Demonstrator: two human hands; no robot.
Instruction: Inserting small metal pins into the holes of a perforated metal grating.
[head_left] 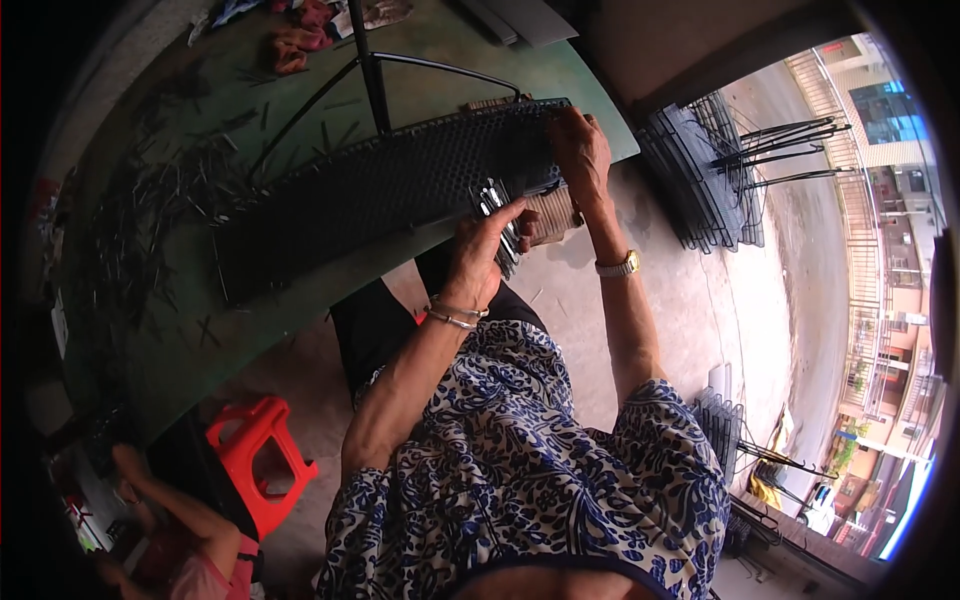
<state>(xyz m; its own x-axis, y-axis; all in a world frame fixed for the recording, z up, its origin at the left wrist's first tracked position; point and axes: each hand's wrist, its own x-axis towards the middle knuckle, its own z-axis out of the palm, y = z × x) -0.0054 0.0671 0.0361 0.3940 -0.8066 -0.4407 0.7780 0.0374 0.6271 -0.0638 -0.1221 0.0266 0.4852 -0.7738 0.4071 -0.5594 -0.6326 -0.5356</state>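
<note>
A long black mesh panel (380, 180) lies across the green table, its right end closest to me. My left hand (478, 250) is closed around a bundle of thin dark strips (492, 198) with shiny glints, just off the panel's near edge. At the panel's far right corner, the fingers of my right hand (584, 150) are bent together against the edge. Whatever they pinch there is hidden. Beneath the panel's right end shows a piece of corrugated cardboard (552, 216).
Many loose dark strips (165, 215) litter the green table (290, 340) at left. A black metal stand (376, 85) rises behind the panel. Stacked black wire racks (690, 175) stand at right. A red plastic stool (258, 465) and another person's arm (190, 510) are lower left.
</note>
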